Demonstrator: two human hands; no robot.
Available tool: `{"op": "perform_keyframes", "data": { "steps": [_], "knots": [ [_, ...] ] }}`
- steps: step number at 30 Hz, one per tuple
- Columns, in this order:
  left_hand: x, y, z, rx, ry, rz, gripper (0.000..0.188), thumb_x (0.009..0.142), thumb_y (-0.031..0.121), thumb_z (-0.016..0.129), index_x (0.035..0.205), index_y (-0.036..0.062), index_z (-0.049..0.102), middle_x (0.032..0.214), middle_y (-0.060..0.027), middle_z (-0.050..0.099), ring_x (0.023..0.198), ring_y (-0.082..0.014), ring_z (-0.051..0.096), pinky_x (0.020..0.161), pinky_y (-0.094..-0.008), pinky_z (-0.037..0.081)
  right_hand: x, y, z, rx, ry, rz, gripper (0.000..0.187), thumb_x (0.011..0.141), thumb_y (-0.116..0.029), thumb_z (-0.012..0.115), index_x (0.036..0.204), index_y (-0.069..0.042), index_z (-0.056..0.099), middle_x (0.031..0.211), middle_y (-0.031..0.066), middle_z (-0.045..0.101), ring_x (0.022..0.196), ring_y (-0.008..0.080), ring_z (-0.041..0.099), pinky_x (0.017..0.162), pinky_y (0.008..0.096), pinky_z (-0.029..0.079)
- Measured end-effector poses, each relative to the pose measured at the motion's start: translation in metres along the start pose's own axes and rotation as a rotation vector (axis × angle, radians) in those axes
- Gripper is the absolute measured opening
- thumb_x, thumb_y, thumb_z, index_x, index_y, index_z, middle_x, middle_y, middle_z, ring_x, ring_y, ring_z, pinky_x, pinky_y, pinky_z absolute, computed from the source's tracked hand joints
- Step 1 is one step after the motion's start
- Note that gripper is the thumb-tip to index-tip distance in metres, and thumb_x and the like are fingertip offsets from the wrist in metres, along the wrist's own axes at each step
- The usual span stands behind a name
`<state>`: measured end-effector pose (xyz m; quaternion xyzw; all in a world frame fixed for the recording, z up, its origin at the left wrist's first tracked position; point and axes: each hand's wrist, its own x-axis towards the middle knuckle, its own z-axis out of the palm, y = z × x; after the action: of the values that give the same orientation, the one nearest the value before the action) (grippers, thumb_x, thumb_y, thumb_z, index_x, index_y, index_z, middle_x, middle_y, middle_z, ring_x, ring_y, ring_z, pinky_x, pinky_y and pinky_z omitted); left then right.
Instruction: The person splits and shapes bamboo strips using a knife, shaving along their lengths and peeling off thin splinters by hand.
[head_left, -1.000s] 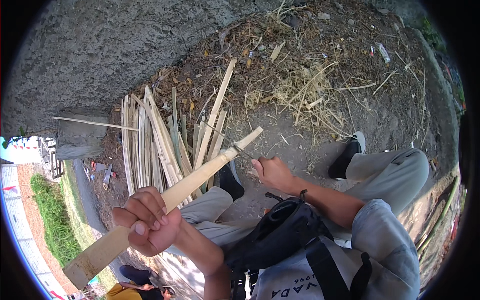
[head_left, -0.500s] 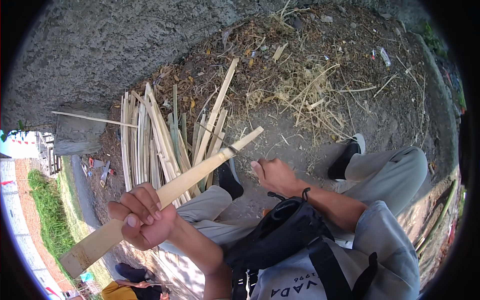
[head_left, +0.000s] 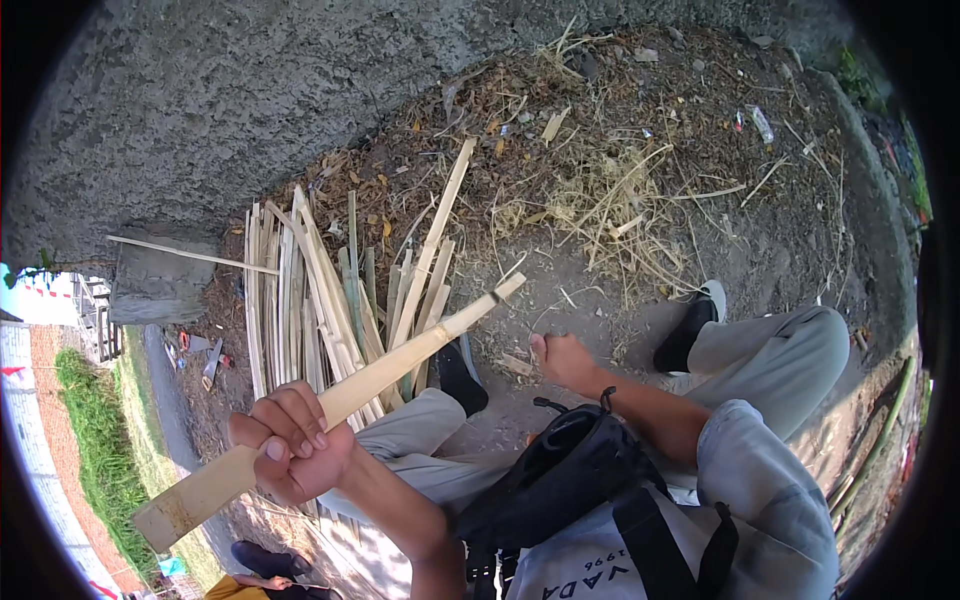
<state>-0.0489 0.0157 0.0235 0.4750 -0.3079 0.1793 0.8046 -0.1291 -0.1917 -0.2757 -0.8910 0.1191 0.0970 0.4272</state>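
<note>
My left hand (head_left: 292,442) is closed around a long, flat bamboo strip (head_left: 390,366). The strip slants from the lower left up to its narrower tip near the middle of the view. A small dark piece (head_left: 497,297) lies across it near that tip; whether it is a blade edge cannot be made out. My right hand (head_left: 568,361) is closed, thumb on top, just below and right of the tip and apart from the strip. What its fingers hold, if anything, is hidden. A thin pale curl (head_left: 514,266) shows beside the tip.
Several cut bamboo strips (head_left: 300,300) lie piled beyond my left hand. Shavings (head_left: 620,205) cover the ground ahead, below a rough grey wall (head_left: 270,90). A black bag (head_left: 570,460) hangs at my front. A saw (head_left: 212,362) lies at left; another person (head_left: 265,585) is at lower left.
My right hand has moved a little to the right and down. The dark piece sits closer to the strip's tip. My left hand and the strip have shifted slightly right.
</note>
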Motion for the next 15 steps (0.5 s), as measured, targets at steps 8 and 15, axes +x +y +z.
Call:
{"op": "perform_keyframes", "data": {
  "steps": [8,15],
  "knots": [
    [0.001,0.005,-0.003,-0.019,-0.015,-0.004,0.024,0.075,0.005,0.055,0.064,0.0132,0.036,0.048,-0.0001,0.036,0.037,-0.0086,0.033,0.041,-0.0219,0.029,-0.015,-0.042,-0.024,0.064,-0.065,-0.16,0.052,0.099,-0.039,0.036,0.088,0.002,0.066,0.073,0.0298,0.062,0.073,0.0499,0.062,0.074,0.0546,0.051],
    [0.003,-0.003,-0.002,-0.011,0.016,0.033,0.021,0.074,0.006,0.051,0.063,0.0123,0.034,0.045,0.0001,0.039,0.034,-0.0075,0.035,0.037,-0.0197,0.028,0.019,0.027,-0.012,-0.128,-0.153,0.184,0.05,0.098,-0.039,0.037,0.094,0.002,0.063,0.073,0.029,0.063,0.074,0.0488,0.062,0.074,0.0543,0.051]
  ]
}}
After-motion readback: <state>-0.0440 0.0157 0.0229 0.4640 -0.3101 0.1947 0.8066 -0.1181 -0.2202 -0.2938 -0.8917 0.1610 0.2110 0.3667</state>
